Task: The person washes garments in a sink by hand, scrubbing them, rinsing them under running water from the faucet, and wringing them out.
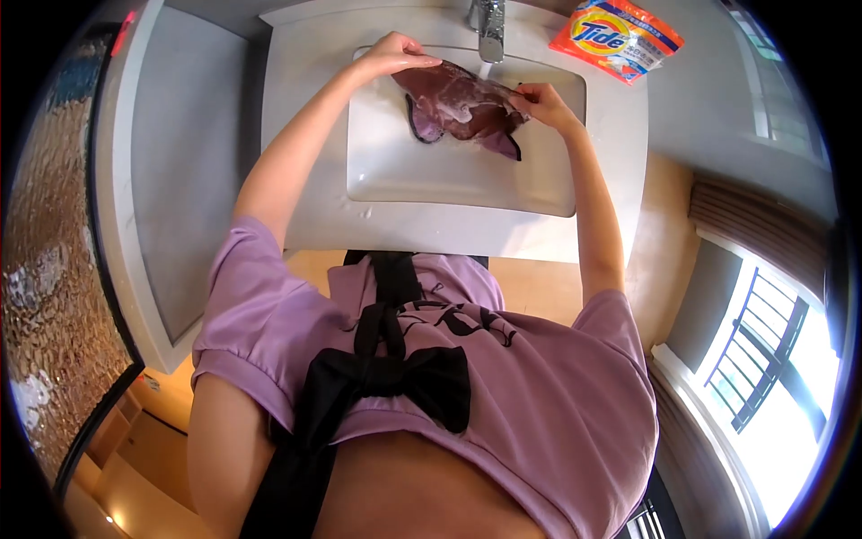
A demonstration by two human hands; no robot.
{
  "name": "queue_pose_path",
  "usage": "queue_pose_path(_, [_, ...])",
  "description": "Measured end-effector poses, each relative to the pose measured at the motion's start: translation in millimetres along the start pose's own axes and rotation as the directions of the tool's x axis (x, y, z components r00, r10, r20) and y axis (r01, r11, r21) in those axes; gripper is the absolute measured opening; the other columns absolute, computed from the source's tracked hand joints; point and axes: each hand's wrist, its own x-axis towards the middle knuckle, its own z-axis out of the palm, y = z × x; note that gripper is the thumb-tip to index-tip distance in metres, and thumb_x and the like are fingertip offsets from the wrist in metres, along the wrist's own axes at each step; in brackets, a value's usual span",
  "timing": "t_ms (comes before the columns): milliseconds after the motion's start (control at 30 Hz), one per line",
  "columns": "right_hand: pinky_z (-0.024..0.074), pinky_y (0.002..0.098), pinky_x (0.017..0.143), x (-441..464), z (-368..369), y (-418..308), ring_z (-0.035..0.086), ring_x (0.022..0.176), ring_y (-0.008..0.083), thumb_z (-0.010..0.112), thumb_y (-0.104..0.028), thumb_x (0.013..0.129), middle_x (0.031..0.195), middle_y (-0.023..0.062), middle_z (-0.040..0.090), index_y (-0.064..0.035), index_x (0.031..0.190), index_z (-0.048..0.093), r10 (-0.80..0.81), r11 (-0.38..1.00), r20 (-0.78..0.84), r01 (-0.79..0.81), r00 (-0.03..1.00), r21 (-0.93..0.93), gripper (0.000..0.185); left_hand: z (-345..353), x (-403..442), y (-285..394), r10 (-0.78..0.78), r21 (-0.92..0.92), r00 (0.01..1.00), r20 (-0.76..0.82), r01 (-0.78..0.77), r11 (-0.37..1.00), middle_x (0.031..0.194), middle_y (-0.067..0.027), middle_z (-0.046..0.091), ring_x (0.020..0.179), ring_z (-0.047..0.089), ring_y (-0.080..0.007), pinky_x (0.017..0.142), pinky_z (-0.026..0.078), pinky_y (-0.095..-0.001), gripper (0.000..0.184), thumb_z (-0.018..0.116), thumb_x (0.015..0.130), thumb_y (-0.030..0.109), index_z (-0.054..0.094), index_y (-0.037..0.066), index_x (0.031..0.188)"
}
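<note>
A wet mauve garment with black edging hangs spread between my two hands over the white sink. White suds lie on its surface. My left hand pinches its upper left corner near the sink's back edge. My right hand is closed on its right end, fingers bunched together. Above the cloth, the chrome faucet lets a thin stream of water down onto its top edge. The lower part of the garment dangles in folds inside the basin; its exact kind is not clear.
An orange Tide detergent bag lies on the countertop at the back right. A few water drops sit on the counter's front left. Textured glass stands at far left, and a barred window is on the right.
</note>
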Motion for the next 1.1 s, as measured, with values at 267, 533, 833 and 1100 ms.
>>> queue_pose_path(267, [0.0397, 0.0213, 0.062, 9, 12, -22, 0.048, 0.07, 0.0061, 0.061, -0.02, 0.08, 0.077, -0.0023, 0.057, -0.0001, 0.093, 0.061, -0.079, 0.974, -0.087, 0.096, 0.993, 0.205, 0.024, -18, -24, -16, 0.058, -0.017, 0.997, -0.051, -0.059, 0.998, 0.068, 0.0048, 0.054, 0.062, 0.046, -0.0031, 0.055, 0.035, -0.0185, 0.028, 0.064, 0.078, 0.03, 0.061, 0.002, 0.077])
queue_pose_path(533, [0.0388, 0.0209, 0.057, 27, 30, -35, 0.046, 0.066, 0.0049, 0.056, -0.02, 0.083, 0.073, -0.0033, 0.054, -0.0009, 0.088, 0.06, -0.085, 0.972, -0.198, 0.126, 0.976, 0.201, 0.02, -33, -33, -30, 0.098, -0.077, 0.99, -0.102, -0.106, 0.991, 0.067, 0.0003, 0.058, 0.061, 0.049, -0.0059, 0.056, 0.038, -0.0201, 0.032, 0.067, 0.073, 0.034, 0.061, 0.002, 0.075])
queue_pose_path(833, [0.0365, 0.0205, 0.058, 42, 38, -42, 0.046, 0.066, 0.0049, 0.061, -0.02, 0.078, 0.073, -0.0031, 0.057, -0.003, 0.089, 0.062, 0.091, 0.988, -0.183, -0.066, 0.979, 0.142, 0.02, -48, -45, -29, 0.051, -0.002, 0.981, -0.187, -0.052, 0.999, 0.067, -0.0008, 0.059, 0.061, 0.05, -0.0067, 0.055, 0.038, -0.0191, 0.038, 0.067, 0.072, 0.037, 0.06, 0.0, 0.076])
queue_pose_path(1100, [0.034, 0.0209, 0.042, 19, 10, -38, 0.043, 0.052, 0.0043, 0.06, -0.024, 0.08, 0.073, -0.0037, 0.058, -0.0029, 0.09, 0.061, -0.086, 0.976, -0.333, 0.147, 0.939, 0.163, 0.023, -29, -31, -3, 0.044, -0.002, 0.989, -0.141, -0.044, 0.999, 0.066, 0.0033, 0.055, 0.059, 0.046, -0.0032, 0.051, 0.033, -0.0183, 0.032, 0.065, 0.076, 0.034, 0.061, 0.002, 0.076])
